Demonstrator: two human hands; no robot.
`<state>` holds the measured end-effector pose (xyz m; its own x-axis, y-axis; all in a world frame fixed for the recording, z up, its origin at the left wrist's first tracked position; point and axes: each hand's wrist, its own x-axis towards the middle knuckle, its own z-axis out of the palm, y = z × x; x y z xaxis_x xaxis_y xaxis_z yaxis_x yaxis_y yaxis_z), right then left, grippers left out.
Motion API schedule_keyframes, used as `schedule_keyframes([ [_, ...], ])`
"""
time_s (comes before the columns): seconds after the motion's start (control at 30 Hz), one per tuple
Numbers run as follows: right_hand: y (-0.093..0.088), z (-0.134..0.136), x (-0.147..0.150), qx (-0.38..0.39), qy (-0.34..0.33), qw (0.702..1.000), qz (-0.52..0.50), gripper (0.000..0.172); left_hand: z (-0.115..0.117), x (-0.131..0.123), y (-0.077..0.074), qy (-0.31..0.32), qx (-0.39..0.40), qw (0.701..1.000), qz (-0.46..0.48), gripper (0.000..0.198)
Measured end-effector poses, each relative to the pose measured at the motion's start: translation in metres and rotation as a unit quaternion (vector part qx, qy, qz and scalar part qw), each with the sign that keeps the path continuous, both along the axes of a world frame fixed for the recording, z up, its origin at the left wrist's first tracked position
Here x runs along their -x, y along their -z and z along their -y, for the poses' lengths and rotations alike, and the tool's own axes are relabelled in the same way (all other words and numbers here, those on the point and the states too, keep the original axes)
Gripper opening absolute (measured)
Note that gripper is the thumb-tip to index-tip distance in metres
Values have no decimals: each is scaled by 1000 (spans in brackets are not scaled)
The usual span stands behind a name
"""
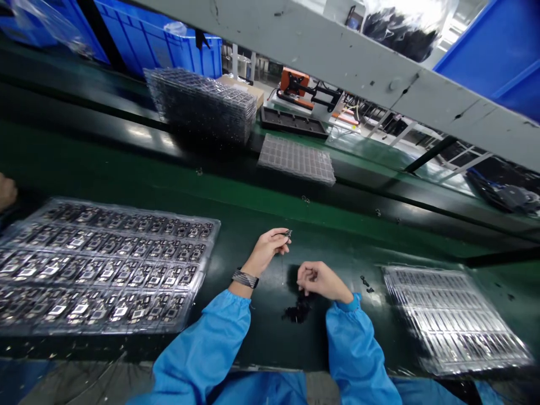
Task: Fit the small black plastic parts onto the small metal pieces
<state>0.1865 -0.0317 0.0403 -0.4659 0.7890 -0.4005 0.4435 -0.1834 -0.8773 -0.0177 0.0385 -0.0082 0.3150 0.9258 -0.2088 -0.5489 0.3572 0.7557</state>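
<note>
My left hand (270,247), with a banded watch on its wrist, pinches a small dark part with shiny bits, which looks like a small circuit board (288,233), above the green bench. To its right, my right hand (316,278) is closed, thumb and fingertips together; whatever they hold, if anything, is too small to make out. Just below that hand lies a loose pile of small black pieces (297,311). A few more black pieces (367,284) rest to its right. Left of my hands, a clear plastic tray (213,236) holds rows of small circuit boards (141,275).
Stacked clear trays (455,315) stand on the right. Further back are another clear tray (297,160), a tall tray stack (202,107) and a black tray (293,122). A grey beam (358,62) crosses above. Another person's hand (6,191) shows at the left edge.
</note>
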Motion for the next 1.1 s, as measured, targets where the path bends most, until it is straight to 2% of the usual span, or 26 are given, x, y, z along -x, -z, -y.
schedule_keyframes([
  [0.13, 5, -12, 3, 39, -12, 996, -77, 33, 0, 0, -1, -1, -15, 1000, -25, 46],
  [0.37, 18, -17, 11, 78, -7, 991, -104, 39, 1, 4, 0, -13, -15, 999, -34, 45],
  [0.53, 21, -18, 3, 42, 83, 984, -154, 40, 1, 3, -2, -7, -20, 999, -39, 45],
  [0.73, 24, -19, -3, -23, 191, 960, -202, 36, 3, 1, -4, 3, -29, 998, -56, 43],
  [0.9, 27, -21, -7, -40, 236, 940, -242, 35, 4, 2, -5, 6, -27, 997, -72, 43],
  [1.1, 36, -24, -11, -20, 253, 926, -279, 37, 4, 2, -7, 9, -21, 996, -84, 46],
])
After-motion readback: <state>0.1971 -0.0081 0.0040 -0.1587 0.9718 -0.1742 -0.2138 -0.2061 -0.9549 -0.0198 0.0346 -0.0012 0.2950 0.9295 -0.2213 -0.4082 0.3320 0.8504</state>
